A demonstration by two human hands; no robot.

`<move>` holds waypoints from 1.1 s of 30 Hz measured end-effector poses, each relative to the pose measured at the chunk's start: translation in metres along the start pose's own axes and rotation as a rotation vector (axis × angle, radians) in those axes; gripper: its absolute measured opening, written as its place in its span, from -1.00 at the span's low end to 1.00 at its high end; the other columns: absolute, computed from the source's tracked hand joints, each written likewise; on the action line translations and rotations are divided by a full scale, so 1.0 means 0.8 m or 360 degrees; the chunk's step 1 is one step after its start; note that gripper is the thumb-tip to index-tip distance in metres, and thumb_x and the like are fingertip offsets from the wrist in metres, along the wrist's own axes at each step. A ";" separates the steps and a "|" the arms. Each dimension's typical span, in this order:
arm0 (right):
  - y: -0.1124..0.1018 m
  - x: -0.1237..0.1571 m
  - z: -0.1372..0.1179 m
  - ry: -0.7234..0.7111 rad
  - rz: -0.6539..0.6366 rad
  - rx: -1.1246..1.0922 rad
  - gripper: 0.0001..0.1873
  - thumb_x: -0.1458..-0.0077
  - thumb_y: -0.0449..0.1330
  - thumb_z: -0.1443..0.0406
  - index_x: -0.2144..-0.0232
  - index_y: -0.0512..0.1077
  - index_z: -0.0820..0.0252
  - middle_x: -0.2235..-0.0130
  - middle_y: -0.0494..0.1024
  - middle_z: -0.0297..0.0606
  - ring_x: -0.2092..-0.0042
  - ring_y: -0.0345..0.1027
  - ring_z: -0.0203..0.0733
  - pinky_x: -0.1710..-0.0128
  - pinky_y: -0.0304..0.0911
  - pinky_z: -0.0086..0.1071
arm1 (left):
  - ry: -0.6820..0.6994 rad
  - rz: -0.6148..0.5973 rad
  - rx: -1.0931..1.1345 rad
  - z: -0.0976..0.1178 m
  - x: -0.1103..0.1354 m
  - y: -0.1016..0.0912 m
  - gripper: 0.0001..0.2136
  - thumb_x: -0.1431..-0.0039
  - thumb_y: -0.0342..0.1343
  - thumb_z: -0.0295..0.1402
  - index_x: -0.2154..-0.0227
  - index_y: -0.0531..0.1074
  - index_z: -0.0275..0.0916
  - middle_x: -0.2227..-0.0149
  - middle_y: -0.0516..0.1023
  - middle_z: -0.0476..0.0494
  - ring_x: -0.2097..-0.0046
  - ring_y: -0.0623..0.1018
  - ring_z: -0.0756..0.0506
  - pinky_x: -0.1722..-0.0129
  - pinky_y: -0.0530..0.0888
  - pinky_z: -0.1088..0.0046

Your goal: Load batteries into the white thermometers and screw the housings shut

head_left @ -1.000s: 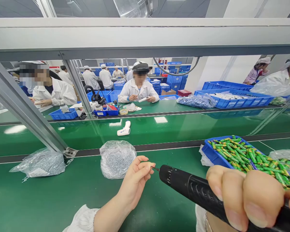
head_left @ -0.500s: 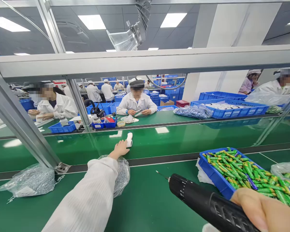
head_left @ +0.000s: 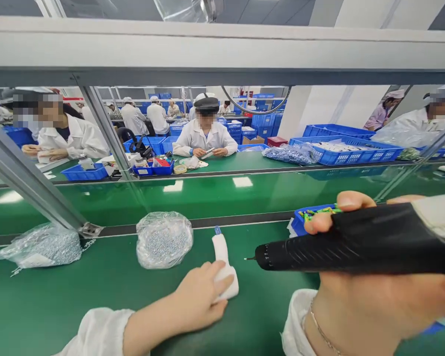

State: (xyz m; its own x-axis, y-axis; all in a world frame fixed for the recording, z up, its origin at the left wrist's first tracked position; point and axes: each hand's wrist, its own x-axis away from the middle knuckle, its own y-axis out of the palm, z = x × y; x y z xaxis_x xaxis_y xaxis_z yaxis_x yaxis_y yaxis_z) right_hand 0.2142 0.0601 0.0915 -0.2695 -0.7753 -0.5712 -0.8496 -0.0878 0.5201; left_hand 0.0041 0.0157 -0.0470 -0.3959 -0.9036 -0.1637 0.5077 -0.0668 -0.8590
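Note:
My left hand (head_left: 200, 296) is closed over the wider lower end of a white handheld device (head_left: 221, 249), curved like a forehead thermometer with a blue tip at its far end. The device rests on or just above the green worktop (head_left: 107, 291); I cannot tell which. Over on the right, my right hand (head_left: 367, 306) grips a black electric screwdriver (head_left: 319, 249), held nearly level. Its thin bit points left toward the device without touching it. Left of the device lies a clear bag of small screws (head_left: 165, 242).
Another bag of screws (head_left: 55, 247) lies at far left beside a metal post (head_left: 33, 173). A blue tray of green batteries (head_left: 300, 225) is mostly hidden behind my right hand. Beyond runs a green conveyor belt (head_left: 207, 198); a co-worker (head_left: 203, 133) sits across it.
My left hand has drawn the white device from the conveyor belt back to the near worktop. The screwdriver has risen and turned more level, now covering much of the battery tray. The view has tilted down.

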 end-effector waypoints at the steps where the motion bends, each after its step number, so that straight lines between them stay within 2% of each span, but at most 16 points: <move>1: 0.002 0.002 0.006 0.0020 -0.0082 0.0011 -0.38 0.18 0.27 -0.20 0.19 0.36 0.05 0.27 0.38 -0.34 0.44 0.38 -0.16 0.51 0.41 -0.30 | 0.0085 0.0004 -0.0055 0.013 0.014 0.005 -0.61 0.02 0.10 -0.30 0.06 0.36 -0.07 0.08 0.41 -0.25 0.28 0.44 -0.20 0.33 0.40 0.32; 4: 0.009 0.007 0.032 0.0073 -0.0350 0.0015 -0.40 -0.01 0.10 -0.22 0.08 0.32 0.03 0.21 0.39 -0.30 0.32 0.43 -0.13 0.25 0.44 -0.23 | 0.0231 -0.0058 -0.0260 0.038 0.036 0.012 -0.57 -0.02 0.10 -0.24 0.00 0.30 -0.13 0.07 0.44 -0.31 0.39 0.48 -0.18 0.49 0.37 0.39; 6: 0.017 0.011 0.052 0.0112 -0.0466 0.0046 -0.41 -0.04 0.10 -0.19 0.04 0.27 0.02 0.17 0.38 -0.29 0.25 0.43 -0.11 0.17 0.40 -0.19 | 0.0287 -0.0084 -0.0342 0.043 0.039 0.012 -0.52 -0.02 0.12 -0.14 -0.02 0.28 -0.16 0.00 0.40 -0.37 0.46 0.50 -0.17 0.58 0.34 0.42; 9: 0.035 0.018 0.077 0.0165 -0.0466 0.0130 -0.37 0.01 0.14 -0.21 0.06 0.22 0.04 0.20 0.39 -0.29 0.37 0.41 -0.21 0.38 0.41 -0.35 | 0.0304 -0.0106 -0.0361 0.043 0.039 0.015 -0.46 0.02 0.16 -0.07 -0.02 0.28 -0.15 -0.09 0.32 -0.43 0.55 0.50 -0.13 0.64 0.30 0.44; 11: 0.047 0.022 0.089 0.0173 -0.0404 0.0131 -0.35 0.04 0.12 -0.25 0.13 0.23 0.08 0.29 0.41 -0.31 0.49 0.35 -0.28 0.56 0.31 -0.47 | 0.0287 -0.0152 -0.0319 0.043 0.038 0.017 -0.48 0.00 0.14 -0.11 -0.04 0.26 -0.13 -0.12 0.28 -0.44 0.57 0.49 -0.12 0.64 0.30 0.44; 14: 0.060 0.026 0.099 0.0130 -0.0374 0.0109 -0.33 0.05 0.08 -0.29 0.19 0.22 0.13 0.42 0.43 -0.33 0.59 0.29 -0.28 0.67 0.21 -0.50 | 0.0265 -0.0222 -0.0220 0.046 0.036 0.018 -0.48 -0.05 0.08 -0.17 -0.10 0.22 -0.12 -0.16 0.22 -0.45 0.56 0.51 -0.13 0.63 0.32 0.40; 20: 0.062 0.034 0.111 0.0081 -0.0462 0.0146 -0.30 0.04 0.04 -0.30 0.17 0.19 0.15 0.44 0.45 -0.33 0.62 0.26 -0.27 0.68 0.19 -0.47 | 0.0290 -0.0333 -0.0251 0.051 0.031 0.017 -0.45 -0.10 0.02 -0.12 -0.15 0.17 -0.16 -0.20 0.14 -0.45 0.58 0.51 -0.17 0.70 0.31 0.37; 28: 0.064 0.039 0.119 0.0081 -0.0462 0.0259 -0.28 0.07 0.04 -0.32 0.22 0.20 0.18 0.45 0.42 -0.33 0.62 0.26 -0.28 0.68 0.16 -0.48 | 0.0299 -0.0173 -0.0205 0.051 0.032 0.023 -0.50 -0.04 0.09 -0.13 -0.07 0.26 -0.07 -0.19 0.19 -0.34 0.59 0.49 -0.10 0.69 0.26 0.43; 33: 0.061 0.039 0.124 0.0088 -0.0516 0.0237 -0.30 0.01 0.03 -0.28 0.16 0.17 0.18 0.43 0.43 -0.34 0.60 0.26 -0.28 0.66 0.18 -0.47 | 0.0359 -0.0107 -0.0314 0.051 0.031 0.022 -0.50 -0.05 0.07 -0.11 -0.07 0.27 -0.13 -0.18 0.22 -0.32 0.64 0.45 -0.07 0.75 0.18 0.44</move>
State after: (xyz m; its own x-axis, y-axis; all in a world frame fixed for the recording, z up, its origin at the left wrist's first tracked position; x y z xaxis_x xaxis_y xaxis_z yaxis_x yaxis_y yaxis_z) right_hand 0.1195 0.0935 0.0360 0.0462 -0.7551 -0.6540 -0.9448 -0.2456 0.2168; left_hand 0.0344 -0.0248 -0.0461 -0.5948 -0.7816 -0.1879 0.3249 -0.0199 -0.9456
